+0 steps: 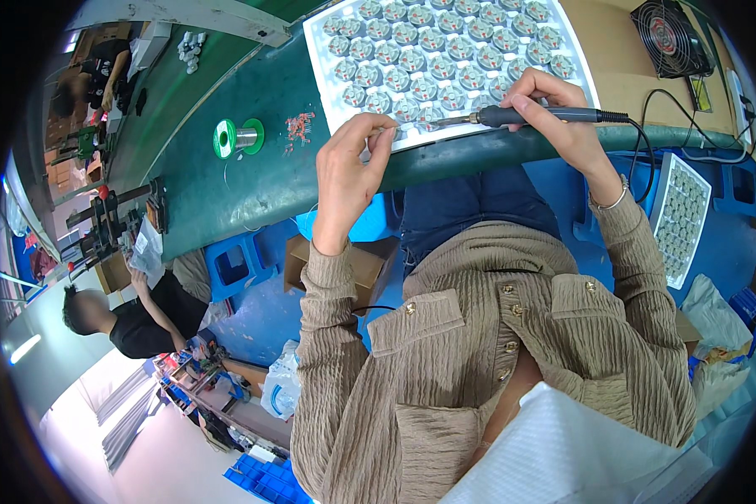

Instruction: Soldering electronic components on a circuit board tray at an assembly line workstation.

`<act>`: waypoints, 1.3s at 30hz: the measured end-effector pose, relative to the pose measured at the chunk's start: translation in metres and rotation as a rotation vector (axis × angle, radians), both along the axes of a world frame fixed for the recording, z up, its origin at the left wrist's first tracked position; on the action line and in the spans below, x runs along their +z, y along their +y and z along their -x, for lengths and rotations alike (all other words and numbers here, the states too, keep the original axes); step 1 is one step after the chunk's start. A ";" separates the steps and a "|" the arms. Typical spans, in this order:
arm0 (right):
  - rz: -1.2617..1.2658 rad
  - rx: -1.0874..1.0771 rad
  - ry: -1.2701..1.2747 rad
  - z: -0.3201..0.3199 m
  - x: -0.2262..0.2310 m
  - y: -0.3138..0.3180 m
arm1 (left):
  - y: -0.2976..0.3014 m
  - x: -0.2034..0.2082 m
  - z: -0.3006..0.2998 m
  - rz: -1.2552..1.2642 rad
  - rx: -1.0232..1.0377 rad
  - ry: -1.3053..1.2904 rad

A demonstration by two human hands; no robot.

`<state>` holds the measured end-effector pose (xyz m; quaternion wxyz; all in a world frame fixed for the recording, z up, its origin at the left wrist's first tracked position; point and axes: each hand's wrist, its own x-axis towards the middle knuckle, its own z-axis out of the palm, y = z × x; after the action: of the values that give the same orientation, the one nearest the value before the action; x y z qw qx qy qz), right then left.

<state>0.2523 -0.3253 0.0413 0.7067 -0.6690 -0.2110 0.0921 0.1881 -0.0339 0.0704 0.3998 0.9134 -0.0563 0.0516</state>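
My right hand (554, 113) grips a soldering iron (554, 116) with a dark handle, its metal tip pointing left. The tip is at a part in the front row of a white tray (584, 50), which holds several rows of round, silvery parts with small red pieces. My left hand (353, 168) is closed in a pinch at the tray's front edge, just left of the tip. A thin strand runs from the solder spool (224, 139) over the table edge and shows again by my left wrist; its end at my fingertips is too fine to make out clearly.
Small red components (299, 130) lie in a pile on the green table (269, 181). A black fan (670, 35) stands at the far right, near the iron's cable (647, 160). Another filled tray (680, 220) is lower right. A co-worker (155, 315) sits at the left.
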 end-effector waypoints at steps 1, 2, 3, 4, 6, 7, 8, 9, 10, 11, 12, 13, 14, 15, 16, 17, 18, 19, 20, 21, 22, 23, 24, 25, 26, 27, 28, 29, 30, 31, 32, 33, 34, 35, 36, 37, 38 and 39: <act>0.007 0.000 -0.006 0.000 0.000 0.000 | 0.000 0.000 0.000 -0.001 -0.002 0.006; 0.014 0.001 -0.012 0.000 0.000 0.000 | 0.000 0.000 0.000 -0.001 -0.004 0.011; 0.022 0.002 -0.017 0.000 0.000 0.001 | 0.000 0.000 0.000 -0.002 -0.006 0.017; 0.029 0.002 -0.023 0.000 0.000 0.001 | 0.000 0.000 0.000 -0.002 -0.007 0.022; 0.026 0.005 -0.024 -0.001 0.000 0.001 | -0.001 0.000 0.000 0.007 -0.009 0.023; 0.023 0.007 -0.025 -0.001 0.000 0.001 | -0.002 0.000 0.000 0.016 -0.012 0.023; 0.020 0.010 -0.025 -0.001 -0.001 0.001 | -0.003 0.000 0.000 0.025 -0.015 0.024; 0.016 0.011 -0.026 -0.001 -0.001 0.001 | -0.004 0.000 0.000 0.034 -0.018 0.025; 0.016 0.012 -0.026 -0.001 -0.001 0.001 | -0.004 0.000 0.000 0.034 -0.017 0.025; 0.010 0.005 -0.022 -0.001 -0.001 0.001 | -0.005 -0.001 0.000 0.031 -0.024 0.022; 0.003 -0.002 -0.017 -0.001 -0.001 0.001 | -0.005 -0.001 -0.001 0.028 -0.030 0.019; -0.004 -0.008 -0.013 -0.001 -0.001 0.002 | -0.005 -0.001 -0.001 0.025 -0.037 0.017; -0.011 -0.015 -0.008 -0.001 -0.001 0.002 | -0.006 -0.001 -0.001 0.022 -0.044 0.014; -0.017 -0.023 -0.004 -0.001 -0.002 0.002 | -0.005 -0.002 -0.002 0.023 -0.045 0.014; -0.022 -0.031 0.001 -0.001 -0.002 0.002 | -0.005 -0.002 -0.002 0.035 -0.031 0.024; -0.028 -0.038 0.005 0.000 -0.002 0.002 | -0.004 -0.002 -0.003 0.046 -0.018 0.035; -0.034 -0.046 0.009 0.000 -0.002 0.003 | -0.003 -0.002 -0.003 0.058 -0.005 0.045; -0.040 -0.053 0.014 0.000 -0.002 0.003 | -0.003 -0.002 -0.004 0.069 0.009 0.055; -0.041 -0.054 0.013 0.000 -0.002 0.003 | -0.004 -0.001 -0.005 0.068 0.008 0.054; -0.026 -0.063 -0.003 0.001 -0.002 0.004 | -0.005 -0.001 -0.006 0.049 0.017 0.029; -0.010 -0.073 -0.020 0.001 -0.001 0.005 | -0.006 0.000 -0.007 0.031 0.026 0.004; 0.005 -0.083 -0.037 0.002 -0.001 0.006 | -0.007 0.001 -0.008 0.012 0.035 -0.021; 0.021 -0.093 -0.054 0.002 0.000 0.006 | -0.008 0.001 -0.009 -0.007 0.044 -0.047; 0.020 -0.093 -0.055 0.002 0.000 0.007 | -0.008 0.001 -0.010 -0.007 0.044 -0.048; 0.020 -0.093 -0.054 0.003 0.000 0.007 | -0.007 0.000 -0.011 -0.019 0.035 -0.055; 0.021 -0.092 -0.052 0.003 0.001 0.007 | -0.007 -0.001 -0.012 -0.030 0.027 -0.062; 0.021 -0.091 -0.051 0.003 0.001 0.007 | -0.006 -0.002 -0.012 -0.041 0.018 -0.069; 0.022 -0.090 -0.049 0.003 0.001 0.007 | -0.006 -0.003 -0.013 -0.052 0.009 -0.076; 0.021 -0.090 -0.049 0.003 0.001 0.007 | -0.006 -0.002 -0.013 -0.052 0.009 -0.077; 0.025 -0.088 -0.053 0.002 0.001 0.007 | -0.006 -0.001 -0.013 -0.058 0.005 -0.065; 0.030 -0.085 -0.057 0.002 0.002 0.007 | -0.007 0.000 -0.014 -0.063 0.001 -0.053; 0.035 -0.083 -0.061 0.002 0.002 0.007 | -0.007 0.001 -0.014 -0.068 -0.004 -0.042; 0.039 -0.081 -0.065 0.002 0.002 0.006 | -0.007 0.002 -0.014 -0.073 -0.008 -0.030; 0.039 -0.081 -0.065 0.002 0.001 0.006 | -0.007 0.002 -0.015 -0.073 -0.009 -0.030; 0.049 -0.085 -0.079 0.002 0.001 0.007 | -0.007 0.001 -0.015 -0.078 -0.012 -0.031; 0.058 -0.089 -0.093 0.002 0.000 0.007 | -0.008 0.001 -0.016 -0.083 -0.015 -0.032; 0.068 -0.093 -0.108 0.002 -0.001 0.007 | -0.008 0.001 -0.017 -0.088 -0.017 -0.033; 0.077 -0.097 -0.122 0.002 -0.001 0.006 | -0.009 0.001 -0.017 -0.093 -0.020 -0.034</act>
<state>0.2505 -0.3189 0.0402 0.6699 -0.7095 -0.2174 0.0247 0.2054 -0.0426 0.0711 0.3563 0.9294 -0.0746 0.0604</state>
